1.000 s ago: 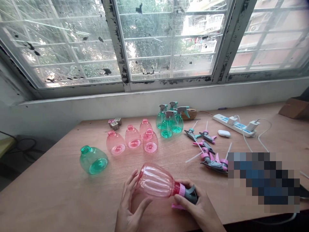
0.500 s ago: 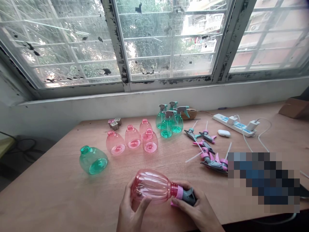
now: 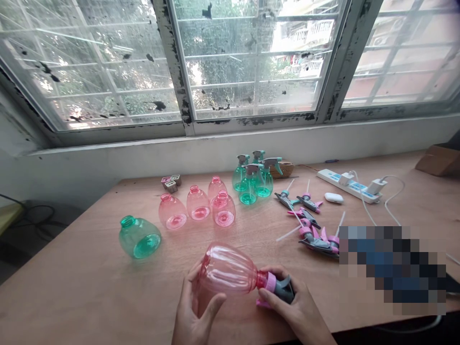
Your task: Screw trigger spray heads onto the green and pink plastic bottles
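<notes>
- beat-up old windows [image 3: 251, 62] across the top
- power strip [image 3: 329, 178], right side, couple plugs [image 3: 375, 187] in it
- little white case [image 3: 334, 198] just below
- brown box [image 3: 438, 161], right edge

At six o'clock, the pink bottle [image 3: 228, 270] is glossy, ribbed, see-through plastic, its spray head [image 3: 283, 290] duller plastic. The green bottle [image 3: 138, 237] at eight is shiny plastic. The tabletop [image 3: 89, 297] looks wood-grained, satin; the window frame [image 3: 174, 62] at eleven, rough with flaking paint.
</notes>
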The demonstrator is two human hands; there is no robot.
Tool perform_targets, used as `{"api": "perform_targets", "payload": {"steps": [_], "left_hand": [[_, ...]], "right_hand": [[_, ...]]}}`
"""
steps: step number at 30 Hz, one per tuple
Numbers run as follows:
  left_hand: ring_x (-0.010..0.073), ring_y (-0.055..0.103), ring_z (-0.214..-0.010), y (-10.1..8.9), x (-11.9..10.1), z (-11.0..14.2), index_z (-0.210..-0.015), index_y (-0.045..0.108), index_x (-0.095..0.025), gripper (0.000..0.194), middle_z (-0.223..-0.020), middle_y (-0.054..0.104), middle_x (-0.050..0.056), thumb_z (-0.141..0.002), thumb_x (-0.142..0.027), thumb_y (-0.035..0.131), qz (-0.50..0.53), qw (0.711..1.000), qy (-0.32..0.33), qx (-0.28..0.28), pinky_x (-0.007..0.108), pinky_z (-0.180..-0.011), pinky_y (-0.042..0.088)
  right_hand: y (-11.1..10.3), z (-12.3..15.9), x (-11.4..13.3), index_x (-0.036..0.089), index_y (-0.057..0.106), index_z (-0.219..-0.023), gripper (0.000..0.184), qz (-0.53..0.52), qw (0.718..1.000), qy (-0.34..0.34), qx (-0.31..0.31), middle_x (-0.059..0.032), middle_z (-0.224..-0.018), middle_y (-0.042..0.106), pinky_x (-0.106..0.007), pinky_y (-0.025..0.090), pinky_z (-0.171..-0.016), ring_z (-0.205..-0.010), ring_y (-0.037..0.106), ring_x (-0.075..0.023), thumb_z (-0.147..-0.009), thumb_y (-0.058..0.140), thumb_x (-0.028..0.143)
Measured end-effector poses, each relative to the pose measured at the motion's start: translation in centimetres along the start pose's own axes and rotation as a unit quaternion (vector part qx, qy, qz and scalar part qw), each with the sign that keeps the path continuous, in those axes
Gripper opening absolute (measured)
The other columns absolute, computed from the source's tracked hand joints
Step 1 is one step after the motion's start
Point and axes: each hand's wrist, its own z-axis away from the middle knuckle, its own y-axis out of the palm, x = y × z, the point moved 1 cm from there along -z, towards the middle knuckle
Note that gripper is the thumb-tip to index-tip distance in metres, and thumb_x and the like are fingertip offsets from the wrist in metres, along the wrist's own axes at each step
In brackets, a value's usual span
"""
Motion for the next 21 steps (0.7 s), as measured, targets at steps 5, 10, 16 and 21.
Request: {"api": "perform_targets", "payload": {"steps": [5, 10, 16, 21], "left_hand": [[0.0321, 0.055, -0.133, -1.1, 0.6, -0.8, -0.123, 0.062, -0.028, 0.057, -0.136, 0.065, 0.008, -0.072, -0.044, 0.081, -0.013, 0.999, 0.021, 0.029, 0.044, -0.113, 0.045], [0.0305, 0.036, -0.147, -1.1, 0.0, -0.8, -0.131, 0.060, -0.038, 0.054, -0.155, 0.047, 0.000, -0.079, -0.037, 0.076, -0.072, 0.992, 0.095, 0.043, 0.046, -0.123, 0.026], [0.0343, 0.034, -0.147, -0.5, -0.5, -0.1, -0.137, 0.055, -0.033, 0.067, -0.157, 0.043, 0.005, -0.076, -0.046, 0.077, -0.048, 0.993, 0.086, 0.060, 0.051, -0.124, 0.021], [0.0336, 0.039, -0.144, -0.6, -0.6, -0.4, -0.125, 0.064, -0.032, 0.052, -0.150, 0.050, 0.005, -0.077, -0.047, 0.077, -0.059, 0.995, 0.072, 0.019, 0.049, -0.123, 0.023]], "right_hand": [[0.0, 0.0, 0.2, 0.019, 0.075, -0.097, 0.046, 0.000, 1.000, 0.007, -0.007, -0.0045, -0.088, 0.075, -0.033, 0.065, -0.065, -0.076, 0.069, -0.0230, -0.064, 0.088, 0.048], [-0.2, 0.0, 0.3, 0.018, 0.074, -0.098, 0.045, -0.023, 0.999, 0.009, -0.027, -0.0020, -0.078, 0.074, -0.033, 0.065, -0.063, -0.064, 0.069, -0.0195, -0.066, 0.088, 0.046], [0.0, 0.1, 0.4, 0.020, 0.075, -0.097, 0.042, -0.018, 1.000, 0.006, 0.001, -0.0030, -0.088, 0.074, -0.031, 0.064, -0.065, -0.076, 0.067, -0.0204, -0.065, 0.089, 0.044], [0.0, 0.1, 0.4, 0.021, 0.075, -0.098, 0.041, -0.008, 1.000, 0.003, 0.006, -0.0034, -0.089, 0.073, -0.030, 0.064, -0.066, -0.076, 0.066, -0.0196, -0.066, 0.089, 0.043]]}}
